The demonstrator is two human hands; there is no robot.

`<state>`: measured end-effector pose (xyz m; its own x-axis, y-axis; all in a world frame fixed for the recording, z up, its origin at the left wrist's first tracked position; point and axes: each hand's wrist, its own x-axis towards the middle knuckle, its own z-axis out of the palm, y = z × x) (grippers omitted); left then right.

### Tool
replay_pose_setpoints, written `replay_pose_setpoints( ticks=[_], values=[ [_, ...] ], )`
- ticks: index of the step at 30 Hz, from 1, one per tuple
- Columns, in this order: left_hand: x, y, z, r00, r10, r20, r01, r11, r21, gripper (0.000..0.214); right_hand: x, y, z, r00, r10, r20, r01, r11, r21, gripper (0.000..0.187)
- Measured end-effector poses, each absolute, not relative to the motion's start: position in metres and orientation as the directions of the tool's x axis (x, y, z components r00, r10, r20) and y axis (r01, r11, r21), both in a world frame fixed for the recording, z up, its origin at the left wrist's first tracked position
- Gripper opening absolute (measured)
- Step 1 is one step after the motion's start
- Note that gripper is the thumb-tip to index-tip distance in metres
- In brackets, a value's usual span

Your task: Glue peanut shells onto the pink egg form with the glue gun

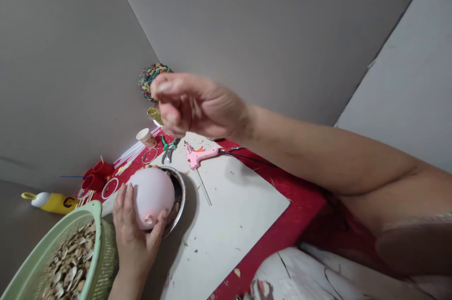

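A pale pink balloon point(153, 196) rests in a round metal bowl point(182, 194), its knot facing me. My left hand point(136, 234) is curved around the balloon's near side, thumb at the right and fingers at the left. Brown bits, partly hidden, lie in the bowl beside the balloon. My right hand point(197, 104) is raised above the far part of the table, fingers curled in and slightly blurred. Whether anything small is between those fingers I cannot make out. Below it, a pink glue gun point(201, 155) lies on the white board point(226, 206), a clear glue stick point(203, 188) close by.
A green basket point(99, 243) of shells stands at the left. Behind it are a yellow bottle point(56, 202) and red cups point(102, 168). Farther back are a paper cup point(146, 137), green-handled pliers point(169, 149) and a multicoloured ball point(146, 78). The glue gun's black cord runs right across red cloth point(303, 206).
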<state>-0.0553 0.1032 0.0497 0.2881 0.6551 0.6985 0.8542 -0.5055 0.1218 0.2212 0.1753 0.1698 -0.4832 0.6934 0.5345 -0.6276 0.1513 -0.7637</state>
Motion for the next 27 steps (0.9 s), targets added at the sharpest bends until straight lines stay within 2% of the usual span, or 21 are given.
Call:
replay_pose_setpoints(
  ticks=[2, 5, 6, 7, 8, 9, 10, 12, 15, 19, 23, 27],
  values=[
    [-0.055, 0.103, 0.05, 0.284, 0.655, 0.7, 0.856, -0.503, 0.124, 0.083, 0.231, 0.167, 0.183, -0.483, 0.619, 0.62, -0.627, 0.25, -0.738, 0.028],
    [-0.056, 0.104, 0.048, 0.302, 0.626, 0.719, 0.851, -0.517, 0.093, 0.085, 0.235, 0.175, 0.18, -0.531, 0.607, 0.592, -0.489, 0.351, -0.799, 0.028],
    [-0.057, 0.104, 0.048, 0.314, 0.616, 0.723, 0.847, -0.525, 0.08, 0.086, 0.233, 0.183, 0.173, -0.545, 0.63, 0.553, -0.377, 0.404, -0.833, 0.028],
    [-0.058, 0.104, 0.047, 0.328, 0.607, 0.724, 0.843, -0.534, 0.066, 0.087, 0.231, 0.192, 0.164, -0.569, 0.649, 0.504, -0.174, 0.504, -0.846, 0.024],
    [-0.058, 0.104, 0.046, 0.342, 0.6, 0.724, 0.838, -0.543, 0.054, 0.088, 0.228, 0.201, 0.153, -0.649, 0.659, 0.38, 0.134, 0.591, -0.795, 0.018],
    [-0.059, 0.104, 0.046, 0.352, 0.595, 0.723, 0.835, -0.549, 0.045, 0.089, 0.225, 0.21, 0.142, -0.699, 0.684, 0.209, 0.438, 0.64, -0.631, 0.01],
    [-0.06, 0.103, 0.045, 0.362, 0.589, 0.723, 0.832, -0.554, 0.035, 0.09, 0.222, 0.217, 0.129, -0.69, 0.714, 0.12, 0.552, 0.626, -0.551, 0.01],
    [-0.061, 0.102, 0.045, 0.385, 0.573, 0.724, 0.823, -0.568, 0.012, 0.091, 0.214, 0.226, 0.106, -0.625, 0.78, 0.032, 0.695, 0.575, -0.432, 0.024],
    [-0.063, 0.1, 0.043, 0.411, 0.549, 0.728, 0.808, -0.589, -0.012, 0.093, 0.204, 0.227, 0.078, -0.571, 0.82, -0.038, 0.792, 0.538, -0.288, 0.029],
    [-0.064, 0.099, 0.041, 0.452, 0.522, 0.723, 0.781, -0.624, -0.038, 0.098, 0.2, 0.216, 0.062, -0.557, 0.83, -0.03, 0.818, 0.542, -0.192, 0.045],
    [-0.064, 0.099, 0.041, 0.506, 0.473, 0.721, 0.748, -0.657, -0.094, 0.1, 0.205, 0.208, 0.06, -0.57, 0.821, 0.038, 0.802, 0.566, -0.19, 0.043],
    [-0.072, 0.097, 0.045, 0.554, 0.435, 0.71, 0.701, -0.704, -0.115, 0.095, 0.214, 0.21, 0.066, -0.557, 0.82, 0.132, 0.78, 0.571, -0.256, 0.046]
  ],
)
